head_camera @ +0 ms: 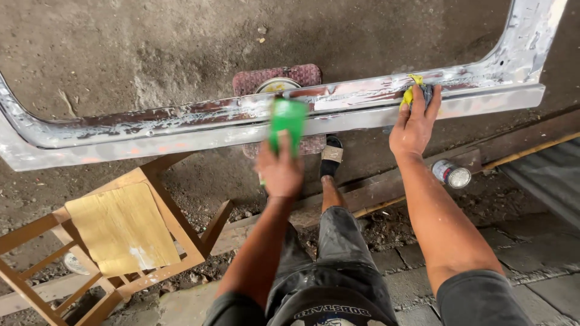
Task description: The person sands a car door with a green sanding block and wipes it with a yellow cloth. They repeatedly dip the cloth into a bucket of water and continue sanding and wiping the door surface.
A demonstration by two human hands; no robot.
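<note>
From the head camera, the left hand (pixel 279 172) grips a bright green plastic bottle (pixel 287 123), fingers wrapped round its body, and tilts it up against the long metal panel (pixel 181 124) so its mouth meets the surface; the bottle is blurred, so whether anything is coming out I cannot tell. The right hand (pixel 413 124) presses down flat on a folded pad (pixel 418 93), yellow and dark grey, probably a rag or an abrasive sheet, pinning it to the panel's upper ledge where the sanded grey filler gives way to streaks of old reddish paint. The panel is a curved door-frame shape, dull bare steel with chalky smears, lying crosswise just beyond both hands at a height that lets the arms bear down on it. Below the left forearm stands a wooden stool (pixel 181 241) with a worn yellowish sheet (pixel 121 226) on its seat. Near the right wrist a small tin can (pixel 451 174) lies on its side on rough planks.
</note>
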